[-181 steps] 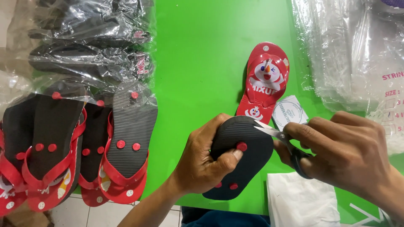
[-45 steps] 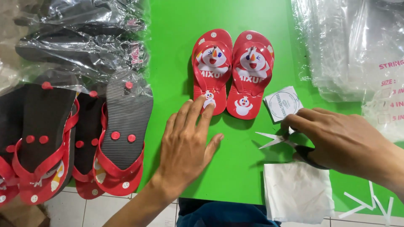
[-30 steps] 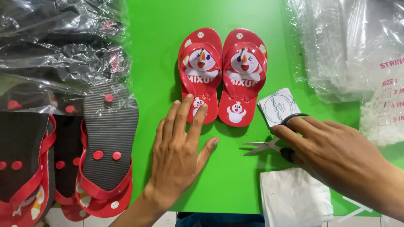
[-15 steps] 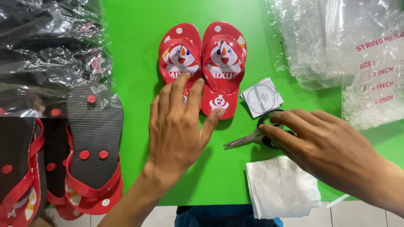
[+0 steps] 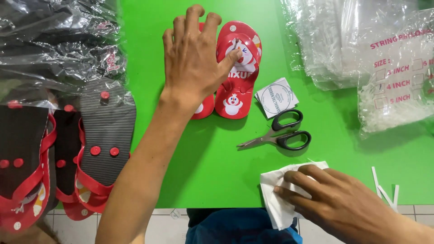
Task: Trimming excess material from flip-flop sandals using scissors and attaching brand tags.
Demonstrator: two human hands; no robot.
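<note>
A pair of small red flip-flops (image 5: 237,72) with cartoon prints lies face up at the top middle of the green table (image 5: 199,158). My left hand (image 5: 194,58) rests spread on top of the pair, covering most of the left one, thumb on the right one's strap. My right hand (image 5: 334,203) presses its fingers on a white plastic bag (image 5: 278,199) at the table's front edge. Black-handled scissors (image 5: 280,134) lie free on the table between the flip-flops and the white bag.
Several upturned black-soled flip-flops with red straps (image 5: 97,144) lie at the left, with bagged ones (image 5: 58,40) behind. Clear plastic bags and a packet of white strings (image 5: 389,81) sit at the right. A stack of round-stamped paper tags (image 5: 275,96) lies beside the red pair.
My right hand has let go of the scissors and moved down onto the white bag. My left hand has slid forward from the table onto the red flip-flops.
</note>
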